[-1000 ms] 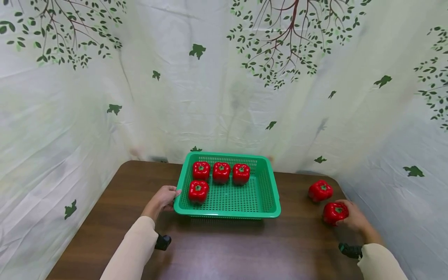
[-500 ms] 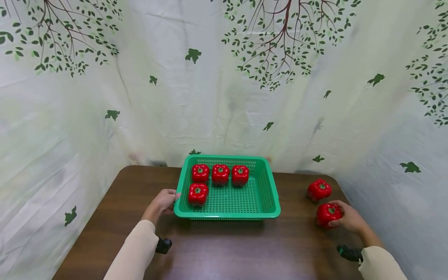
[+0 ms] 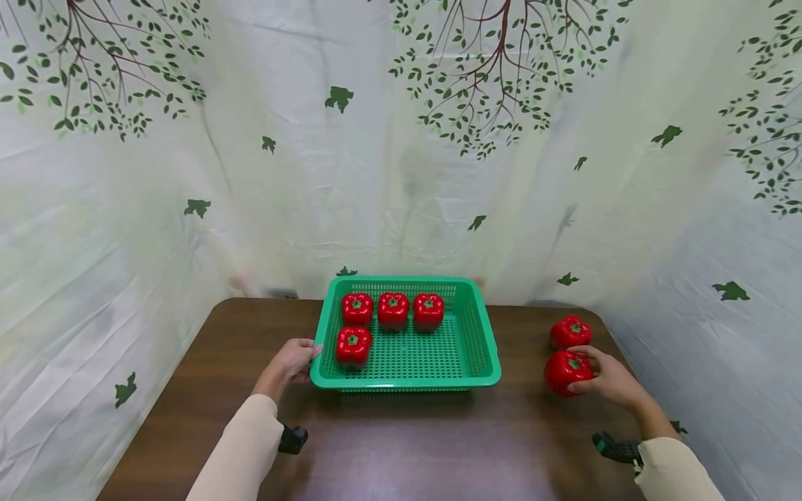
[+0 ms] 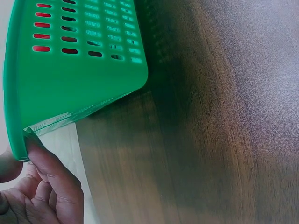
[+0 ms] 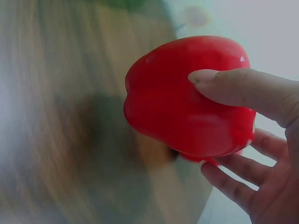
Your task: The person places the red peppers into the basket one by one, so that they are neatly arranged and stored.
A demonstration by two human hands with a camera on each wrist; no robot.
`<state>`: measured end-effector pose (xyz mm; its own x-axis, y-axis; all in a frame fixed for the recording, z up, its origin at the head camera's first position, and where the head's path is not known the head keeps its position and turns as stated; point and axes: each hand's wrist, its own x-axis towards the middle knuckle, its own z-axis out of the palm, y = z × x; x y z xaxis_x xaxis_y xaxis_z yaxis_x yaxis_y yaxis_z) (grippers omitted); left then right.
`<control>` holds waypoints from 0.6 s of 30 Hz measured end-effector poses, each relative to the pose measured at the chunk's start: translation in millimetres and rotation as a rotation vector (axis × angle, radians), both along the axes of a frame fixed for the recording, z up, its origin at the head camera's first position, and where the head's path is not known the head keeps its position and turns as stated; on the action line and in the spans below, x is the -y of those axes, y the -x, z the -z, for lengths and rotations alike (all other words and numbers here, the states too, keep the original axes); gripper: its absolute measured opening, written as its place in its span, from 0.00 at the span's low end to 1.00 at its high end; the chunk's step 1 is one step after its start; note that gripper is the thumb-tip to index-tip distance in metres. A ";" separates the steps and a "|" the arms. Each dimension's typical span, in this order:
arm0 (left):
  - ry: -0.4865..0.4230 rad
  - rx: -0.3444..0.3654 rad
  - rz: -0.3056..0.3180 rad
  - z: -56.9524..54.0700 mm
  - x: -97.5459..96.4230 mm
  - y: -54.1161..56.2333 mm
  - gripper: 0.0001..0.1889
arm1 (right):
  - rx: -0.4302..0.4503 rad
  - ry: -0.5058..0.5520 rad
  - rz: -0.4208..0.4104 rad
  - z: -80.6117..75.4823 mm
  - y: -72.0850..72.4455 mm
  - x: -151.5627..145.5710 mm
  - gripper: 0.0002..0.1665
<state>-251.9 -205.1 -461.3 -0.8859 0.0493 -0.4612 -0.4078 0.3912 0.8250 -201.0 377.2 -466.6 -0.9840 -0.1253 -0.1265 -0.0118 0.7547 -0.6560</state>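
My right hand grips a shiny red bell pepper between thumb and fingers. In the right wrist view the thumb lies across the side of this pepper, and wooden tabletop shows below it. Just behind it in the head view stands a second red bell pepper, partly overlapped by the hand. My left hand pinches the left rim of a green plastic basket. Its thumb and fingers hold that rim near a corner in the left wrist view. Several red bell peppers sit in the basket's left and middle part.
The brown wooden table ends at a pale cloth backdrop printed with leaves and branches, which also hangs along both sides. Bare basket floor shows at the basket's right and front. Dark straps with small devices sit at both wrists.
My right hand has moved left with the gripped pepper, away from the table's right side. The left hand keeps its hold on the basket rim. The head view has shifted slightly.
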 end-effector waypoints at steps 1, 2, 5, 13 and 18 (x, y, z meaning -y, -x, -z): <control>0.000 -0.001 0.001 0.1 0.0 0.0 0.20 | -0.008 0.009 -0.003 -1.7 0.0 2.3 0.47; 0.003 -0.004 0.005 0.2 0.1 0.3 0.20 | -0.014 0.021 -0.004 -3.4 0.0 4.5 0.47; 0.003 -0.009 0.004 0.0 1.1 0.6 0.20 | -0.031 0.034 -0.011 -10.8 1.4 12.1 0.47; -0.006 -0.008 0.001 1.0 1.9 -0.5 0.19 | -0.050 0.058 -0.037 -28.2 1.6 32.7 0.46; -0.016 -0.010 0.002 1.0 0.8 -1.3 0.19 | -0.071 0.064 -0.051 -35.0 2.2 42.6 0.45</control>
<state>-250.6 -205.9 -462.4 -0.8905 0.0585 -0.4512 -0.3983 0.3793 0.8352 -203.2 334.6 -431.7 -0.9824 -0.1806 -0.0470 -0.0969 0.7088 -0.6988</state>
